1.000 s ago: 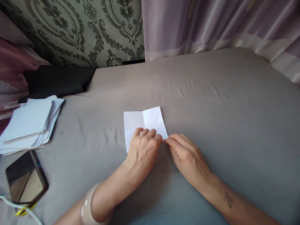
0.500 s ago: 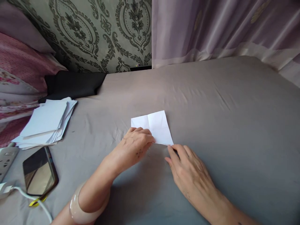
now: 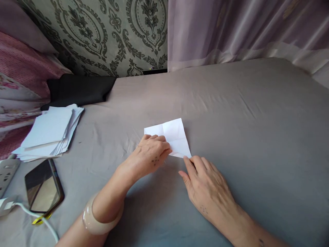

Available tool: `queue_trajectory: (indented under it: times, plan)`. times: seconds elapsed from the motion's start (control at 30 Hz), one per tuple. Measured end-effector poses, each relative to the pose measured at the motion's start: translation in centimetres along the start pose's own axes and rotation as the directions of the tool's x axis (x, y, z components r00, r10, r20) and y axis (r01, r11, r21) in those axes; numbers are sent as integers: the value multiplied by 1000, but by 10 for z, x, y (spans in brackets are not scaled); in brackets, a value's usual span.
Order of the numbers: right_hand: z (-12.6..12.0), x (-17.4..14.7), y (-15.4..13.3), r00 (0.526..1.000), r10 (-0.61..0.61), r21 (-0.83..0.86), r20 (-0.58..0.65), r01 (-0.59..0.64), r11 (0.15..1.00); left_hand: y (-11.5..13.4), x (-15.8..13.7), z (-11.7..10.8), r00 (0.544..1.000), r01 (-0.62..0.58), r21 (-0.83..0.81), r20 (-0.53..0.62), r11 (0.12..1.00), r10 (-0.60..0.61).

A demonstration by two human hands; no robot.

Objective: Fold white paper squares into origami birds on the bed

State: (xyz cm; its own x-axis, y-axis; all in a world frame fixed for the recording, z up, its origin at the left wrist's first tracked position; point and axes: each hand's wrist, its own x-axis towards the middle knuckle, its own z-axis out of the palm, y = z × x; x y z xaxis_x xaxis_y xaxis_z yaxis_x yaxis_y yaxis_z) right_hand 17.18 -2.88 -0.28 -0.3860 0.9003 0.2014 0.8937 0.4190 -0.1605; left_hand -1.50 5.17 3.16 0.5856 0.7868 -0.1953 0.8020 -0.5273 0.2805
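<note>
A white sheet of paper [image 3: 177, 139] with crossing crease lines lies on the grey cloth in the middle of the view. My left hand [image 3: 153, 151] covers its lower left part, fingers curled and thumb close to the index finger at the near edge. What lies under that palm is hidden. My right hand [image 3: 205, 181] touches the near right corner of the sheet with the index fingertip. Its thumb is held apart from the index finger, off the paper.
At the left lies a stack of white paper [image 3: 48, 128]. Closer to me are a phone [image 3: 45, 188], a white cable [image 3: 31, 214] and a power strip [image 3: 7, 171]. A folded black cloth [image 3: 79, 90] is at the back left. Purple curtains [image 3: 205, 34] hang behind the grey cloth [image 3: 257, 137].
My left hand has slid slightly right along the near edge of the paper. My right thumb has spread a little further from the index finger. The view has shifted slightly.
</note>
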Motion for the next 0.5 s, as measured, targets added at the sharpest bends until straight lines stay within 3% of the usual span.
queue_trajectory:
  times: [0.13, 0.27, 0.5]
  plan:
    - [-1, 1, 0, 1000, 0, -17, 20, 0, 1000, -1, 5, -3, 999, 28, -9, 40, 1000, -28]
    - [-2, 1, 1, 999, -21, -26, 29, 22, 999, -8, 8, -8, 996, 60, -182, 81, 981, -46]
    - [-3, 1, 3, 999, -32, -25, 26, 33, 999, -31, 8, -5, 941, 333, -513, 235, 791, -244]
